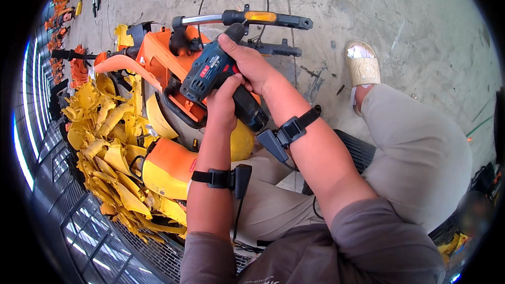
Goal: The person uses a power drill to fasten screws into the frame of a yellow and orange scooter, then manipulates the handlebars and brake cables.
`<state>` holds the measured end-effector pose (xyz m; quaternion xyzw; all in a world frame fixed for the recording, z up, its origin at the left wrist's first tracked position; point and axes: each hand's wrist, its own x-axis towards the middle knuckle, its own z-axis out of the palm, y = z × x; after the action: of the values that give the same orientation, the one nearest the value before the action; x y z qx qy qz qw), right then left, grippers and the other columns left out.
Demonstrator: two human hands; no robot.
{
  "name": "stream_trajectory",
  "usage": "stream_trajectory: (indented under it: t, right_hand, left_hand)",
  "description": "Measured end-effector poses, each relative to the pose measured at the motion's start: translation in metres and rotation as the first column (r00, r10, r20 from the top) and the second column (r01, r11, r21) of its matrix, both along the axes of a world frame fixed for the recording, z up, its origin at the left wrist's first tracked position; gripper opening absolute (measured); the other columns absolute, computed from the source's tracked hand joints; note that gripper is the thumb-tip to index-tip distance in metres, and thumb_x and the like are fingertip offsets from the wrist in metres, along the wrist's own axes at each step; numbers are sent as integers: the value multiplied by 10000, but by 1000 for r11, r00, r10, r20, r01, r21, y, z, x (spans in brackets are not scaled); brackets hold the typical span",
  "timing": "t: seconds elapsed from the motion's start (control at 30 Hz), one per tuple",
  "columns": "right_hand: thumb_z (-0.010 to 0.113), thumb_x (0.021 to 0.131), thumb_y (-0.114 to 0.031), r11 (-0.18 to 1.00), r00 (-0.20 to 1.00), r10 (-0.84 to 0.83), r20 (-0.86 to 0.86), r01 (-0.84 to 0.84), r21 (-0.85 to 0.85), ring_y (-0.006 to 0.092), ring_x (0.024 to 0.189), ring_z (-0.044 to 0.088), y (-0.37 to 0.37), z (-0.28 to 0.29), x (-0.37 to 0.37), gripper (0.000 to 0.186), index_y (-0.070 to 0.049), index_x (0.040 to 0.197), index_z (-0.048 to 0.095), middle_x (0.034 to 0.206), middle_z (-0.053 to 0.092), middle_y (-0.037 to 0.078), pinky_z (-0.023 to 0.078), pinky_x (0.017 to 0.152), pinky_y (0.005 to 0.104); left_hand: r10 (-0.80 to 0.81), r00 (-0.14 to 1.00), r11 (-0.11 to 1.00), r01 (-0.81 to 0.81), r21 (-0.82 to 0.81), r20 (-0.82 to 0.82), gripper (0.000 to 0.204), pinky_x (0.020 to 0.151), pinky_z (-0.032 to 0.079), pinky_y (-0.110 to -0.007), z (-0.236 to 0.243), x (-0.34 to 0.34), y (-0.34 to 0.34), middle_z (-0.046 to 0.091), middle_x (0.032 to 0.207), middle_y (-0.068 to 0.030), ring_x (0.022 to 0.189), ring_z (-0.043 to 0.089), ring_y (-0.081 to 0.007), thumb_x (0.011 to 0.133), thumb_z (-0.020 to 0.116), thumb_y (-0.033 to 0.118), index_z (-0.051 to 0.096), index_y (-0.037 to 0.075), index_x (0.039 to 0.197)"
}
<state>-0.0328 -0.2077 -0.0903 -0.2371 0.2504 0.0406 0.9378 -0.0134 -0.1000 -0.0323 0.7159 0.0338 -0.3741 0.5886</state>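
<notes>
Left of centre, our left hand (223, 101) and right hand (254, 67) curl fingers round the drill (204, 75), likely fairly heavy and stiff, best held by its handle (242, 99).

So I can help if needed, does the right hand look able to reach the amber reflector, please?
Likely yes: the amber reflector seems close to the right hand and nothing covers it, though that hand must first leave the cordless drill.
</notes>
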Motion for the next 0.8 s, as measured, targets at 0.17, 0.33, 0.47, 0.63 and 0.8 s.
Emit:
stream_trajectory:
  t: [0.17,0.33,0.47,0.63,0.8]
  right_hand:
    - [629,858,-604,999,998,25,-54,-26,-22,86,601,610,-9,2,2,555,-66,972,706,801,690,31,442,459,220]
    - [627,859,-572,989,995,-101,25,98,107,105,644,643,-9,6,1,525,-63,959,708,826,703,51,474,502,236]
    - [633,855,-574,999,1000,10,4,-10,42,120,695,667,-15,-8,-2,536,-54,966,704,851,711,67,520,592,252]
    - [648,840,-594,998,999,-23,44,21,60,143,756,686,-11,-11,-2,583,-35,1000,697,884,716,83,548,697,283]
    - [647,842,-598,990,990,-78,115,64,125,154,805,697,-8,-12,2,602,-28,1027,692,919,718,95,554,735,281]
  left_hand:
    - [-25,1000,1000,24,15,18,122,706,508,-309,-7,-1,-9,633,780,-83,723,624,-188,864,593,106,624,-8,893]
    - [-7,1000,1000,7,27,12,109,705,511,-309,-15,-3,-12,640,791,-83,733,627,-183,860,582,88,626,-5,895]
    - [-63,997,998,62,22,34,109,706,510,-308,-17,-4,-14,640,796,-84,737,628,-185,856,576,84,625,-7,892]
    - [-57,998,998,56,33,35,110,703,510,-311,-16,-5,-15,640,791,-90,730,628,-189,855,574,86,623,-8,886]
    - [-49,998,998,47,47,41,111,703,510,-312,-20,-5,-15,639,786,-90,728,628,-190,857,574,88,623,-9,882]
